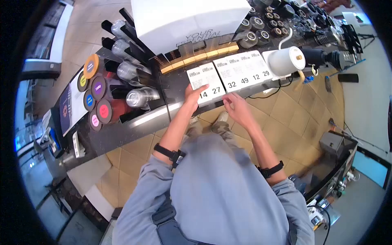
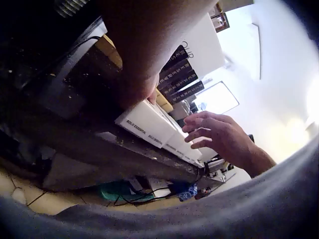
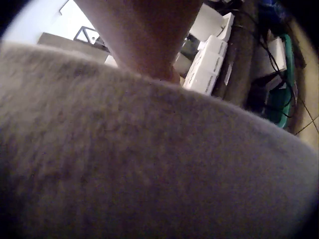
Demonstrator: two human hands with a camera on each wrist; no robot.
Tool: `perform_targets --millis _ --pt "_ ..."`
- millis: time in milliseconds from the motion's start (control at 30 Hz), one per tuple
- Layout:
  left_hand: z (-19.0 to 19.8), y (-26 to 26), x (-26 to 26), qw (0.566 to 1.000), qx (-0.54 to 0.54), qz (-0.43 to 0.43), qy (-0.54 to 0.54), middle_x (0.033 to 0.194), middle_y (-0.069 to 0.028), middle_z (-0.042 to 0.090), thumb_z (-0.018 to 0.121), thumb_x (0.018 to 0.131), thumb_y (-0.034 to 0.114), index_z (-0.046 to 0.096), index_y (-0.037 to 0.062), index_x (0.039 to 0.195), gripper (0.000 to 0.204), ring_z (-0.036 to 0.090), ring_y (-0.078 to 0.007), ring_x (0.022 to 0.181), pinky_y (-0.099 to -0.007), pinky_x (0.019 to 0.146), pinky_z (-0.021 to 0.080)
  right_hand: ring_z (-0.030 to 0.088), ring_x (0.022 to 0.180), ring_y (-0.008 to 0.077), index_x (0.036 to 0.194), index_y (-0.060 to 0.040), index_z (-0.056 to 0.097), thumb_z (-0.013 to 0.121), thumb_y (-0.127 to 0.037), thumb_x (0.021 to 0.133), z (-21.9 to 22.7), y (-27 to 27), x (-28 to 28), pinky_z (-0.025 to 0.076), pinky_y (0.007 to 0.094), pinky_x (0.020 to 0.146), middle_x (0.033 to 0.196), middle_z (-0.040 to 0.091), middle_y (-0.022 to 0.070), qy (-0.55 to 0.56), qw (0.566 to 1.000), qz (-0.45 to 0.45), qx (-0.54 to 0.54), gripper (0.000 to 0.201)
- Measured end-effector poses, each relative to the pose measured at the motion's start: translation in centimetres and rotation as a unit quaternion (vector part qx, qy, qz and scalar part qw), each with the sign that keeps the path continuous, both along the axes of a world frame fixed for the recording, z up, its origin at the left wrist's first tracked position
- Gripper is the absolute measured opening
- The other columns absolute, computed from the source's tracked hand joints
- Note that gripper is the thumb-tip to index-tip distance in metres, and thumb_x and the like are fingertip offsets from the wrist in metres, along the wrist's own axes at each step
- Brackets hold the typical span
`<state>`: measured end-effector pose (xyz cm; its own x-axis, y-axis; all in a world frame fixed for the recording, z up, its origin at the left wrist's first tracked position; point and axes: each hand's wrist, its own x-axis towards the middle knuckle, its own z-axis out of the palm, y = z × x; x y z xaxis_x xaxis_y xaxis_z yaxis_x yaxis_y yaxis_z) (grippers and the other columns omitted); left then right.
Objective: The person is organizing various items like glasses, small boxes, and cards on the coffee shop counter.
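Observation:
A white box (image 1: 206,83) with the numbers 14 and 27 on top lies on the dark counter. My left hand (image 1: 195,98) holds its left end, thumb over the top and the other fingers mostly hidden at the side. In the left wrist view, "BOLD ESSENTIAL" is printed along the box's front side (image 2: 144,128). Beside it, a row of white boxes (image 1: 245,73) marked 32, 49, 12 and 29 continues to the right. My right hand (image 1: 238,109) hovers at the front edge where the two groups meet, its fingers loosely bent and holding nothing (image 2: 222,137).
Behind the boxes stand black cards in a wooden holder (image 1: 200,58) and a big white box (image 1: 183,24). A white cylindrical appliance (image 1: 288,61) bounds the right end. Clear cups in a black rack (image 1: 141,98) and coloured-lid jars (image 1: 104,111) are at left.

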<state>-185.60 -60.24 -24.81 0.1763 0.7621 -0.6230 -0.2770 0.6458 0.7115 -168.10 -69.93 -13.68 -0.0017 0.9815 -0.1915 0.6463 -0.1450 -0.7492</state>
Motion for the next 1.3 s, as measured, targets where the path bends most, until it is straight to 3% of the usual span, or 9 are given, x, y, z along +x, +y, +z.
perform_targets --millis 167,267,400,533,767,867,1000,1100,1300 --pt "1.5 -2.4 -2.5 0.999 -0.004 -0.04 -0.01 0.118 -0.0112 0.066 0.079 0.081 0.005 0.054 0.001 0.124 0.05 0.064 -0.0193 0.107 -0.0329 0.091 0.053 0.056 0.108 0.0394 0.116 -0.0004 0.057 0.061 -0.009 0.086 -0.9 2.3 -2.3 0.05 0.0459 0.083 0.115 0.056 0.0206 -0.119 0.982 0.106 0.099 0.032" --pt "1.9 -3.4 -3.6 0.999 -0.021 -0.04 -0.019 0.119 -0.0096 0.065 0.076 0.084 0.006 0.053 0.0025 0.126 0.048 0.064 -0.0185 0.108 -0.0326 0.091 0.053 0.056 0.098 0.0479 0.139 0.0004 0.038 0.06 -0.011 0.086 -3.0 2.8 -3.9 0.048 0.0514 0.086 0.11 0.052 0.0309 -0.118 0.986 0.084 0.083 0.058" --pt "1.5 -4.4 -4.9 0.999 -0.018 -0.028 -0.039 0.12 -0.0089 0.065 0.073 0.088 0.011 0.054 0.0026 0.127 0.044 0.063 -0.0189 0.108 -0.0337 0.091 0.052 0.058 0.094 0.0499 0.147 0.0048 0.025 0.056 -0.008 0.088 -4.8 4.0 -5.6 0.05 0.0512 0.083 0.114 0.047 0.0361 -0.049 0.995 0.058 -0.059 0.068" --pt "0.9 -4.4 -5.2 0.999 0.011 -0.038 -0.031 0.122 -0.0075 0.064 0.072 0.089 0.011 0.052 0.0033 0.128 0.044 0.062 -0.0166 0.111 -0.0308 0.092 0.051 0.055 0.103 0.0518 0.15 0.0027 0.02 0.053 -0.007 0.091 -8.1 4.0 -6.7 0.048 0.0514 0.088 0.121 0.045 0.0361 0.02 0.998 -0.047 -0.034 0.068" --pt "-0.6 -4.3 -6.0 0.999 0.034 -0.019 -0.036 0.122 -0.0091 0.064 0.067 0.093 0.016 0.05 0.0056 0.131 0.043 0.062 -0.0177 0.11 -0.0331 0.093 0.052 0.054 0.104 0.046 0.15 0.0038 0.021 0.048 -0.004 0.095 -4.9 3.7 -8.0 0.047 0.0504 0.085 0.118 0.048 0.0279 -0.022 0.999 -0.048 0.0 0.062" --pt "1.1 -4.2 -6.3 0.994 -0.038 -0.042 -0.093 0.121 -0.0088 0.063 0.066 0.094 0.016 0.047 0.0073 0.133 0.044 0.062 -0.0183 0.11 -0.0335 0.092 0.053 0.054 0.1 0.0445 0.147 0.0068 0.026 0.045 -0.003 0.096 -4.6 2.7 -8.4 0.046 0.0492 0.086 0.111 0.05 0.026 -0.052 0.996 -0.061 0.046 0.055" --pt "-3.5 -5.2 -5.9 0.997 -0.013 0.02 -0.075 0.121 -0.0125 0.06 0.055 0.1 0.029 0.042 0.0072 0.135 0.044 0.063 -0.02 0.106 -0.0341 0.088 0.054 0.055 0.1 0.0431 0.144 0.0087 0.032 0.042 -0.003 0.097 -6.1 1.2 -10.6 0.045 0.0484 0.089 0.111 0.052 0.028 -0.04 0.996 -0.072 0.034 0.049" --pt "-1.4 -5.9 -5.9 0.966 -0.075 0.085 -0.232 0.129 -0.0123 0.056 0.053 0.1 0.039 0.04 0.0049 0.137 0.052 0.056 -0.019 0.116 -0.0328 0.097 0.046 0.058 0.103 0.0403 0.142 0.0081 0.038 0.042 -0.009 0.1 -6.6 0.2 -11.8 0.045 0.0437 0.091 0.115 0.057 0.0273 -0.047 0.995 -0.081 0.021 0.046" --pt "0.3 -9.5 -5.6 0.995 0.031 0.073 -0.068 0.124 -0.0113 0.059 0.06 0.097 0.037 0.041 0.0055 0.134 0.052 0.058 -0.0192 0.112 -0.034 0.095 0.046 0.054 0.106 0.035 0.14 0.007 0.044 0.044 -0.011 0.1 -6.0 -2.1 -12.4 0.045 0.0398 0.09 0.118 0.051 0.0243 -0.05 0.996 -0.069 -0.017 0.044"
